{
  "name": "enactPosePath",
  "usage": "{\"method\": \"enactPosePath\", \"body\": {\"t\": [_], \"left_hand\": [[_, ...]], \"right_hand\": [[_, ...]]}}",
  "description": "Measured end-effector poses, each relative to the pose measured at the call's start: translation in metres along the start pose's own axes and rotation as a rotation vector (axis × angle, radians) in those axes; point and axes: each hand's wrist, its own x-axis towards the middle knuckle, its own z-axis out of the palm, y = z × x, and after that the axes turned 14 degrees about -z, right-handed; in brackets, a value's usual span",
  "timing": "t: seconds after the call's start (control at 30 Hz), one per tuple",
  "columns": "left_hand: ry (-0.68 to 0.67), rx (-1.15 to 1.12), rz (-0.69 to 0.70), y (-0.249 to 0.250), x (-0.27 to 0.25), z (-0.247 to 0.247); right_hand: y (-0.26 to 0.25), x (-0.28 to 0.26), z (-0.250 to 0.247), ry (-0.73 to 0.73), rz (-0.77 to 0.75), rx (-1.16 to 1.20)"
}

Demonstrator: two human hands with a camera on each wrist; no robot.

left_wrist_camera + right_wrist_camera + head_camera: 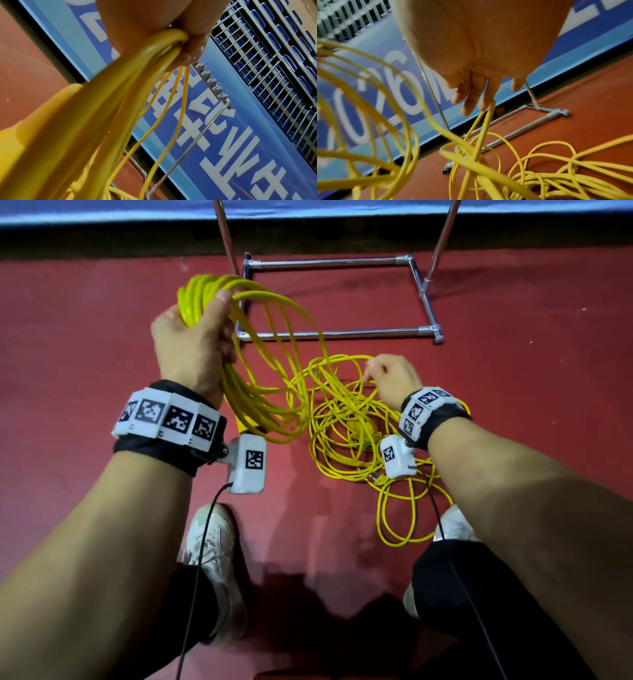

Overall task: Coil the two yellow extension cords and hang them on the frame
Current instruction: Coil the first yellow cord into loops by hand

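My left hand (195, 337) is raised and grips a coil of yellow extension cord (200, 290); in the left wrist view the fingers (190, 44) curl round the bundled loops (120, 94). Loops hang from it down to a loose tangle of yellow cord (349, 426) on the red floor. My right hand (390, 378) is low over that tangle, fingers nearly straight (471, 97), with a loop of cord (481, 128) rising to one fingertip. The chrome frame (329, 334) stands just beyond, its base on the floor (539, 119).
A blue banner board (308, 210) runs along the back behind the frame. A bar with a row of metal hooks (212, 83) tops the frame. My two shoes (212, 549) (455, 525) stand close to the tangle. Wrist camera cables hang by my legs.
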Motion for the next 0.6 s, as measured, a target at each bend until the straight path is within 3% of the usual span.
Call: {"method": "enactPosePath", "body": {"t": [0.17,0.33,0.6], "left_hand": [[0.034,0.049,0.052,0.001,0.005,-0.002],[-0.049,0.080,0.028,0.003,-0.006,0.008],[-0.078,0.015,-0.051,0.003,-0.013,0.004]], "right_hand": [[-0.016,0.015,-0.008,0.087,-0.059,0.103],[-0.044,0.016,0.031,-0.128,-0.180,0.131],[-0.019,0.010,0.050,-0.180,-0.103,-0.088]]}}
